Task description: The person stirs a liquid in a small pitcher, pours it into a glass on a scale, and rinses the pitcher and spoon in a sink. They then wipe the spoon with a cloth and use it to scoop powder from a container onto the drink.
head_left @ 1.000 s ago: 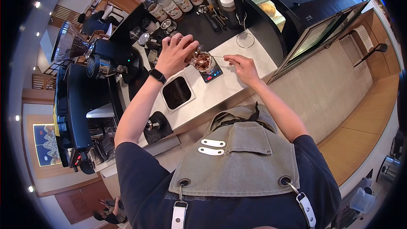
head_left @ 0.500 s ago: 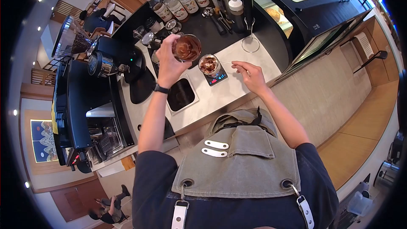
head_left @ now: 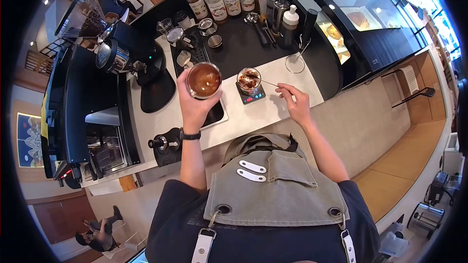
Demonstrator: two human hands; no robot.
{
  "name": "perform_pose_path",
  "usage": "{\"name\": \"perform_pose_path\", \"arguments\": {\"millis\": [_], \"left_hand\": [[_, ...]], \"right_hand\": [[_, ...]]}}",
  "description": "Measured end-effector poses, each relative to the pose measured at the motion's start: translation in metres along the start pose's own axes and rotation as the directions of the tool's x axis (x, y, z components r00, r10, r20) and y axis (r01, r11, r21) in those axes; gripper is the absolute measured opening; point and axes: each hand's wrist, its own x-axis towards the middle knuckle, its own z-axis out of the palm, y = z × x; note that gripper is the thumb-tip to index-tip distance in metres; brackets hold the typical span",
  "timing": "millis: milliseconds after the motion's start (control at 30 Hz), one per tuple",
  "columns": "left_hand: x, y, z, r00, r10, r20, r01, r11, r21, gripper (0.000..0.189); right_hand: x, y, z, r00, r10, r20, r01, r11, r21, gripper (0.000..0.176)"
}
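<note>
My left hand is wrapped round a clear glass of glossy brown chocolate sauce, held above the counter. To its right, a drinking glass with white contents and dark brown sauce on top stands on a small black digital scale. Its display is lit; I cannot read the digits. My right hand pinches the handle of a thin metal spoon. The spoon's far end reaches over the rim into the drinking glass, and its tip is hidden in the sauce.
Several syrup bottles line the back, beside a pump bottle. A coffee grinder stands left, with a tamper near the front edge. A wire ring stand is behind my right hand. A pastry case stands right.
My left hand has drawn the sauce glass leftward and closer to me, away from the drinking glass. The spoon's end has moved from the rim into the sauce. The view has shifted.
</note>
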Motion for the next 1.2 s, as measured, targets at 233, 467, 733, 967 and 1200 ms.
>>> {"name": "perform_pose_path", "arguments": {"millis": [233,467,733,967,1200], "left_hand": [[-0.060,-0.033,-0.017,0.977,-0.196,0.079,0.203,0.976,-0.084,0.094],[-0.082,-0.054,-0.021,0.947,-0.231,0.222,0.250,0.966,-0.065,0.091],[-0.067,-0.060,-0.014,0.891,-0.131,0.435,0.183,0.980,-0.080,0.089],[-0.046,-0.046,0.032,0.755,-0.041,0.654,0.118,0.990,-0.074,0.090],[-0.066,0.036,0.127,0.626,0.194,0.755,-0.076,0.979,-0.188,0.091]], "right_hand": [[-0.005,-0.004,0.007,0.998,0.064,-0.022,-0.064,0.998,0.018,0.026],[-0.001,-0.011,0.017,0.982,0.180,-0.051,-0.177,0.983,0.058,0.029],[-0.015,-0.017,0.029,0.900,0.428,-0.086,-0.362,0.842,0.399,0.033],[-0.058,-0.043,0.008,0.805,0.585,-0.096,-0.314,0.559,0.767,0.033],[-0.188,-0.093,-0.053,0.784,0.534,-0.316,-0.113,0.623,0.774,0.035]]}}
